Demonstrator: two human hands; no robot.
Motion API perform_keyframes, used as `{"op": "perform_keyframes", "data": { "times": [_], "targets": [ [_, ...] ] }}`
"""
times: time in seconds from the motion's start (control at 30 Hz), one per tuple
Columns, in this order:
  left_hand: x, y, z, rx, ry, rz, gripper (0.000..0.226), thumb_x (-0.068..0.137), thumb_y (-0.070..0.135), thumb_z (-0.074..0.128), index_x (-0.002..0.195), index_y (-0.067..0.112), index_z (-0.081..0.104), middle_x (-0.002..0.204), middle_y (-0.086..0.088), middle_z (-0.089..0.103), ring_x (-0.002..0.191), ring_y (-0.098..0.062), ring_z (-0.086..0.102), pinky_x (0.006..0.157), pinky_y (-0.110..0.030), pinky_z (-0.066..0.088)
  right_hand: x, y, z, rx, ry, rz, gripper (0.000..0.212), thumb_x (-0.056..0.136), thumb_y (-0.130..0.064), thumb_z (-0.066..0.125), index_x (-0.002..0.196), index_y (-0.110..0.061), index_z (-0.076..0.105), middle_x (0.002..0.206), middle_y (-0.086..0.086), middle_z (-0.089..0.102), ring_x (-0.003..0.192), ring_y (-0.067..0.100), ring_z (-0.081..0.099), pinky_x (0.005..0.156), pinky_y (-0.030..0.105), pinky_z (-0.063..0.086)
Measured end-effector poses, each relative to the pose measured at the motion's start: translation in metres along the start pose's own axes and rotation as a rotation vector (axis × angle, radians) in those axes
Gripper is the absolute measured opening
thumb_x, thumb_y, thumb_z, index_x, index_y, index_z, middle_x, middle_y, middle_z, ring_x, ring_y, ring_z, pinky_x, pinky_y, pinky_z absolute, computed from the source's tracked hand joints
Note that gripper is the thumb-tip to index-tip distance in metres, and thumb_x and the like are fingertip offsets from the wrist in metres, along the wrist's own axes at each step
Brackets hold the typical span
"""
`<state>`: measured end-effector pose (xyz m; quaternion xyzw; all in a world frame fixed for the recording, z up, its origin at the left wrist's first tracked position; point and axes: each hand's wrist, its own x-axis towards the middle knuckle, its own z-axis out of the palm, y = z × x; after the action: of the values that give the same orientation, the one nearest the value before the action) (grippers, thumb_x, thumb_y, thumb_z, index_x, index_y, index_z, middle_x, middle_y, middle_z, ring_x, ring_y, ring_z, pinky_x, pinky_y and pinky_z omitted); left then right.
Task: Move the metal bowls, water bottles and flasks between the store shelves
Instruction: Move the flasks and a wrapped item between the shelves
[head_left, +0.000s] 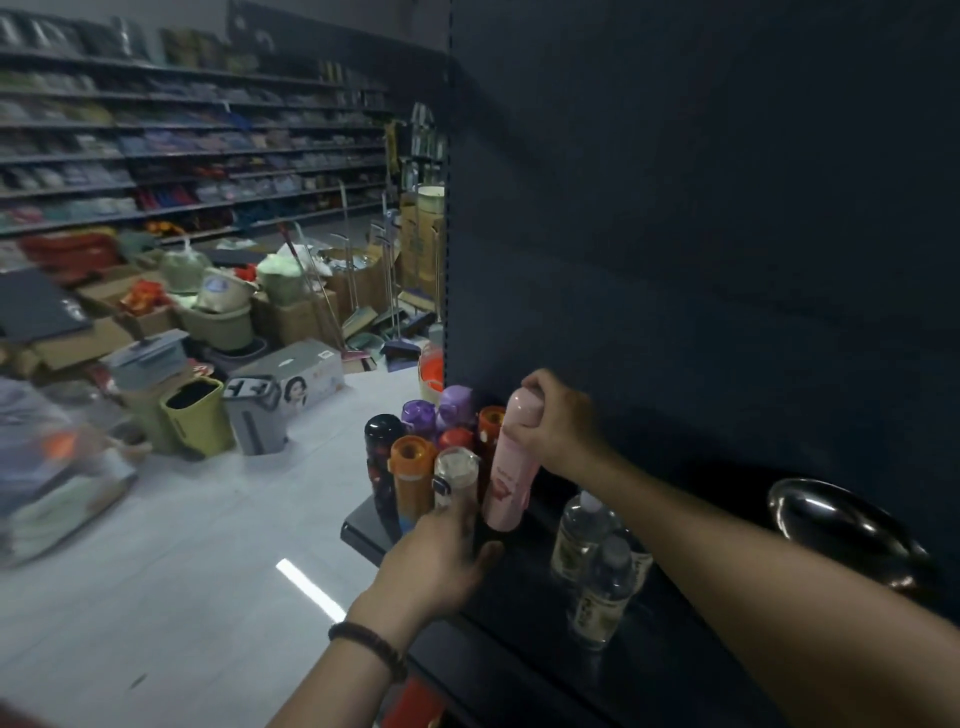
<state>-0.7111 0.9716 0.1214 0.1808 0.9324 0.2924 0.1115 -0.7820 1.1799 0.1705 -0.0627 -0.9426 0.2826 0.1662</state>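
Observation:
A cluster of flasks stands at the left end of a dark shelf (519, 649): a black one (382, 462), an orange one (410, 478), purple ones (421, 415) and a clear-capped one (456, 475). My right hand (556, 421) grips the top of a pink flask (511, 478), which stands tilted beside the cluster. My left hand (441, 556) holds the lower part of the clear-capped flask. Several clear water bottles (584, 535) stand to the right of the flasks. A metal bowl (831, 525) sits farther right on the same shelf, behind my right forearm.
A dark perforated back panel (701, 208) rises behind the shelf. Left of it, the pale floor (182, 545) is crowded with cardboard boxes (301, 374), bins (197, 415), buckets and brooms. Long stocked shelves (182, 156) run along the far wall.

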Motion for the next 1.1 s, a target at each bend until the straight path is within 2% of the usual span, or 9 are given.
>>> {"op": "perform_keyframes", "data": {
  "times": [0.17, 0.37, 0.67, 0.77, 0.83, 0.9, 0.97, 1.03, 1.1],
  "targets": [
    [0.01, -0.022, 0.018, 0.03, -0.03, -0.019, 0.05, 0.099, 0.068, 0.055, 0.138, 0.038, 0.045, 0.132, 0.002, 0.066, 0.109, -0.023, 0.072, 0.093, -0.048, 0.061, 0.016, 0.018, 0.047, -0.078, -0.085, 0.049, 0.048, 0.08, -0.04, 0.081, 0.119, -0.033, 0.053, 0.114, 0.003, 0.068, 0.098, 0.025, 0.067, 0.083, 0.042, 0.062],
    [0.016, -0.039, 0.035, 0.074, -0.061, -0.021, 0.054, 0.1, 0.069, 0.052, 0.142, 0.035, 0.046, 0.137, 0.001, 0.063, 0.117, -0.024, 0.067, 0.095, -0.046, 0.059, 0.026, 0.033, 0.083, -0.16, -0.144, 0.048, 0.046, 0.084, -0.045, 0.075, 0.12, -0.037, 0.047, 0.115, 0.008, 0.065, 0.097, 0.031, 0.067, 0.075, 0.036, 0.056],
    [0.018, -0.046, 0.048, 0.05, -0.084, -0.005, 0.048, 0.102, 0.064, 0.057, 0.141, 0.037, 0.051, 0.139, 0.005, 0.06, 0.119, -0.02, 0.064, 0.097, -0.041, 0.058, 0.026, 0.042, 0.09, -0.107, -0.221, -0.004, 0.051, 0.092, -0.044, 0.068, 0.138, -0.038, 0.047, 0.126, 0.012, 0.059, 0.111, 0.035, 0.064, 0.092, 0.041, 0.056],
    [0.018, -0.043, 0.053, 0.03, -0.119, -0.005, 0.044, 0.099, 0.064, 0.06, 0.136, 0.039, 0.053, 0.135, 0.006, 0.061, 0.113, -0.017, 0.065, 0.096, -0.043, 0.059, 0.019, 0.04, 0.076, -0.085, -0.283, -0.019, 0.063, 0.096, -0.049, 0.064, 0.153, -0.043, 0.039, 0.14, 0.013, 0.055, 0.126, 0.033, 0.06, 0.104, 0.04, 0.051],
    [0.016, -0.039, 0.058, 0.046, -0.131, 0.009, 0.043, 0.099, 0.061, 0.062, 0.134, 0.038, 0.054, 0.134, 0.005, 0.061, 0.113, -0.02, 0.066, 0.096, -0.044, 0.06, 0.007, 0.04, 0.059, -0.065, -0.252, -0.016, 0.07, 0.097, -0.047, 0.066, 0.159, -0.038, 0.036, 0.146, 0.011, 0.053, 0.131, 0.03, 0.057, 0.109, 0.039, 0.048],
    [0.014, -0.033, 0.063, 0.058, -0.13, 0.05, 0.042, 0.099, 0.06, 0.063, 0.133, 0.037, 0.055, 0.132, 0.004, 0.062, 0.114, -0.023, 0.067, 0.094, -0.043, 0.059, -0.012, 0.048, 0.035, -0.045, -0.128, -0.012, 0.056, 0.096, -0.039, 0.07, 0.148, -0.028, 0.053, 0.138, 0.008, 0.058, 0.123, 0.026, 0.063, 0.102, 0.038, 0.053],
    [0.012, -0.028, 0.069, 0.042, -0.148, 0.075, 0.042, 0.099, 0.057, 0.064, 0.133, 0.034, 0.056, 0.13, 0.005, 0.063, 0.115, -0.023, 0.067, 0.092, -0.039, 0.058, -0.045, 0.063, 0.009, -0.02, 0.029, -0.005, 0.033, 0.095, -0.034, 0.072, 0.126, -0.024, 0.067, 0.121, 0.001, 0.064, 0.105, 0.02, 0.067, 0.089, 0.036, 0.056],
    [0.012, -0.021, 0.076, -0.014, -0.176, 0.1, 0.043, 0.096, 0.057, 0.065, 0.13, 0.033, 0.057, 0.126, 0.004, 0.063, 0.112, -0.021, 0.067, 0.093, -0.042, 0.059, -0.086, 0.081, -0.014, -0.059, 0.115, 0.052, 0.018, 0.095, -0.034, 0.069, 0.11, -0.024, 0.067, 0.106, -0.006, 0.062, 0.092, 0.015, 0.063, 0.078, 0.031, 0.051],
    [0.015, -0.014, 0.089, -0.038, -0.191, 0.112, 0.047, 0.09, 0.06, 0.064, 0.127, 0.032, 0.056, 0.123, 0.003, 0.064, 0.109, -0.022, 0.068, 0.091, -0.045, 0.059, -0.123, 0.097, -0.024, -0.173, 0.078, 0.133, 0.016, 0.095, -0.04, 0.062, 0.104, -0.027, 0.06, 0.103, -0.006, 0.057, 0.09, 0.017, 0.061, 0.073, 0.032, 0.047]
  ]
}}
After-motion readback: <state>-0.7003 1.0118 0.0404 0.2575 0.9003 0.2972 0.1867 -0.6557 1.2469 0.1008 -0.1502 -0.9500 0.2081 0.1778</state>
